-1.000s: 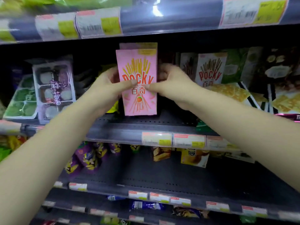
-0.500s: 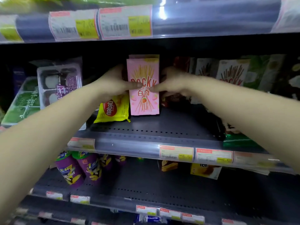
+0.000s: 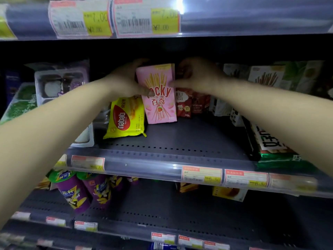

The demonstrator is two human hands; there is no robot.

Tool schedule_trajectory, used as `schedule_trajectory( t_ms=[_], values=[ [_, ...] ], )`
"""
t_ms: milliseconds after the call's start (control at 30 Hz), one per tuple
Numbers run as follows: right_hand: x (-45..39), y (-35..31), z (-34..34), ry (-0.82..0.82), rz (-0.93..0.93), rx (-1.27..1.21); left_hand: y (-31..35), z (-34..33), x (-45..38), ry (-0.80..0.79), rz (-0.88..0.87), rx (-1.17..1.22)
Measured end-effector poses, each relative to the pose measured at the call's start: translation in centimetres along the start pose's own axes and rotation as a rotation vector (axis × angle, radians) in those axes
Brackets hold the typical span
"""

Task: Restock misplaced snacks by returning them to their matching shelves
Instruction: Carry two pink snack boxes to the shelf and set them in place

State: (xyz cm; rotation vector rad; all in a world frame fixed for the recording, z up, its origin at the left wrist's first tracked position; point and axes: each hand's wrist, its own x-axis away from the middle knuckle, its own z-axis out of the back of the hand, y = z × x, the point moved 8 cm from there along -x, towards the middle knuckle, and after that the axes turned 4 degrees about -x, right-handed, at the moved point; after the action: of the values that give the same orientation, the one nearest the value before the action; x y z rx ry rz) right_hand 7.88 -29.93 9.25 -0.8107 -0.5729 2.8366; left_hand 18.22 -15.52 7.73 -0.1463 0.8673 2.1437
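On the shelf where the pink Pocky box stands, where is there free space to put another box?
The shelf is bare in front of the pink Pocky box, between the yellow Nabati pack and the green pack. It is crowded behind: red packs sit right beside the box, and both hands grip its sides.

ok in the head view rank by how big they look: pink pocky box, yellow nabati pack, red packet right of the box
1-2. pink Pocky box and yellow Nabati pack: look alike, unranked.
3. red packet: smallest, partly hidden.
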Motion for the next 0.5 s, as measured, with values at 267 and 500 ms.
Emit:
schedule_trajectory(
  t_ms=[267, 500],
  values=[
    [-1.5, 0.3, 0.9, -0.052, 0.151, 0.259, -0.2, 0.2, -0.4, -0.021, 0.025, 0.038],
    [-2.3, 2.1, 0.7, 0.021, 0.104, 0.183, -0.3, 0.2, -0.2, -0.017, 0.029, 0.074]
  ],
)
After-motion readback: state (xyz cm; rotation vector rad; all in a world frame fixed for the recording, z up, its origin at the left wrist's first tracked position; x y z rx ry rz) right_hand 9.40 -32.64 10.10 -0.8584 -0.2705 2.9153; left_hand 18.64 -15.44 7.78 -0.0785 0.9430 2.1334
